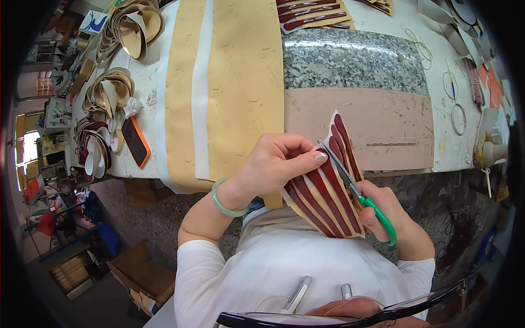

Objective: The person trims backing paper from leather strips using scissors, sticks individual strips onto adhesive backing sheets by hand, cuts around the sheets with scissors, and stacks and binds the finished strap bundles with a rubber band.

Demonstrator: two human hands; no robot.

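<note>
A sheet of dark red curved strips on tan backing point(322, 205) is held up in front of my body, off the table's near edge. My left hand point(284, 161) pinches its upper left edge between thumb and fingers. In my right hand point(383, 210) is a pair of green-handled scissors point(377, 210), with the blades lying along a strip near my left thumb. Some of the right fingers are hidden behind the sheet and the handles. Whether the blades are cutting through at this instant is hard to see.
Long tan sheets point(243, 82) cover the table's middle, beside a speckled stone slab point(355, 57) and a pinkish board point(361, 123). More red-striped pieces point(314, 13) lie at the back. Rolled strips point(112, 90) and an orange-edged phone point(135, 142) sit at left.
</note>
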